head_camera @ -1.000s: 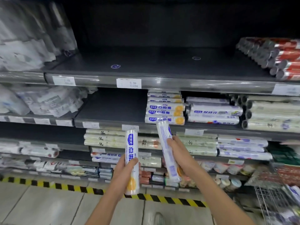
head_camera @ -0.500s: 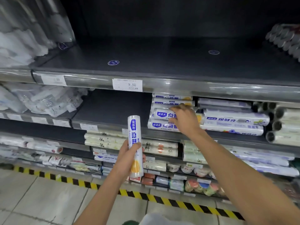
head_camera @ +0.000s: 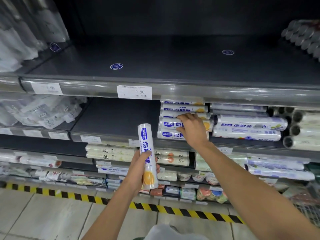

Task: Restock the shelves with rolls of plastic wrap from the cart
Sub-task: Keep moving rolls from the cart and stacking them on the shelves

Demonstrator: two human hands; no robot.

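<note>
My left hand (head_camera: 136, 172) grips a white roll of plastic wrap (head_camera: 146, 146) with blue lettering and an orange picture, held upright in front of the shelves. My right hand (head_camera: 193, 129) reaches to the second shelf (head_camera: 114, 118) and lies with fingers spread on the front of a stack of matching rolls (head_camera: 180, 109). That stack sits several rolls high at the middle of the shelf. The stretch of shelf left of the stack is bare.
Larger white rolls (head_camera: 249, 126) lie right of the stack. The top shelf (head_camera: 173, 66) is mostly bare, with dark rolls (head_camera: 303, 37) at its right end. Bagged goods (head_camera: 43, 111) fill the left bays. Lower shelves hold more rolls. A wire cart edge (head_camera: 310, 210) shows at lower right.
My right hand carried its roll up from chest height to the stack on the second shelf and now rests on the stacked rolls. The left hand kept its roll upright. I have moved closer.
</note>
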